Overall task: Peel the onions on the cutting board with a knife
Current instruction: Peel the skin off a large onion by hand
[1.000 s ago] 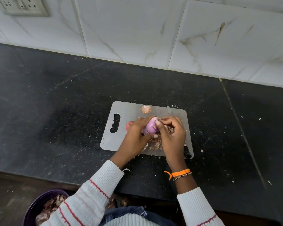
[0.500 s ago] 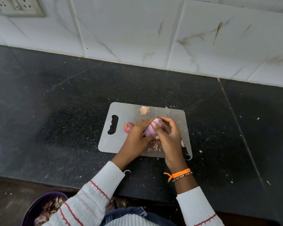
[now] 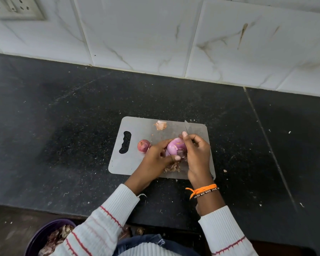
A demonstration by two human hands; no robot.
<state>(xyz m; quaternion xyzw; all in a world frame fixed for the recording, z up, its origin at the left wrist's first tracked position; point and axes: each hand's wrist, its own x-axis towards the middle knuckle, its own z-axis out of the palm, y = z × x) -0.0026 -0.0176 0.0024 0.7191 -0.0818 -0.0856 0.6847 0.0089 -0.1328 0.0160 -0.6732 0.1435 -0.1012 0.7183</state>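
Observation:
A grey cutting board [image 3: 137,163] lies on the black counter. Above its middle my left hand [image 3: 155,156] grips a pale purple, partly peeled onion [image 3: 175,145] from the left. My right hand [image 3: 198,154] holds a knife whose blade [image 3: 187,127] points away from me, and its thumb presses on the top of the onion. A small unpeeled red onion [image 3: 143,145] sits on the board to the left of my hands. Loose brown skins [image 3: 172,168] lie under the hands, and one skin piece [image 3: 160,125] lies near the board's far edge.
A dark purple bowl [image 3: 44,235] holding onion skins stands below the counter's front edge at the lower left. A white tiled wall [image 3: 155,34] with a socket plate [image 3: 13,8] runs behind. Small scraps dot the counter [image 3: 63,126].
My right thumb has moved up over the top of the onion, and the onion has turned a little in my left hand. The board and the small onion stay put.

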